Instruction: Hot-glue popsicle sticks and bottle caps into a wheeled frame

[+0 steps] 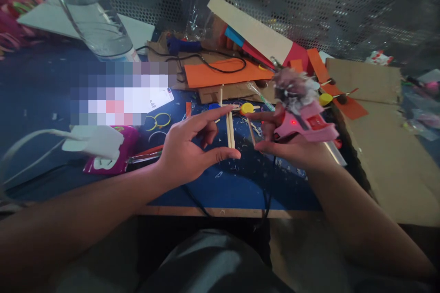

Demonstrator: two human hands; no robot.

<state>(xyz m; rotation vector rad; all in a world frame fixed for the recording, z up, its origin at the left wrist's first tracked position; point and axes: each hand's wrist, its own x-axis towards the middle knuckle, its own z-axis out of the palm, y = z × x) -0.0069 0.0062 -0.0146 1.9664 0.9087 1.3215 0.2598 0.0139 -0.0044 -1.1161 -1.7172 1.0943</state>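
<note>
My left hand (192,144) pinches two pale wooden sticks (230,130), side by side and nearly upright, between thumb and index fingertip. Facing it, my right hand (278,132) has a thin wooden stick (251,132) between thumb and index finger. Against the back of that hand sits a pink glue gun (309,123) with a lit red light and a messy grey clump near its tip; whether the other fingers grip it I cannot tell. A yellow bottle cap (246,109) with sticks shows just beyond my fingertips.
A water bottle (99,23) stands at the back left near a white plug adapter (94,144) and a purple packet (127,146). Orange sheets (223,72) and cardboard (388,146) lie behind and to the right. Scraps litter the blue table (220,187); a black cable hangs over its front edge.
</note>
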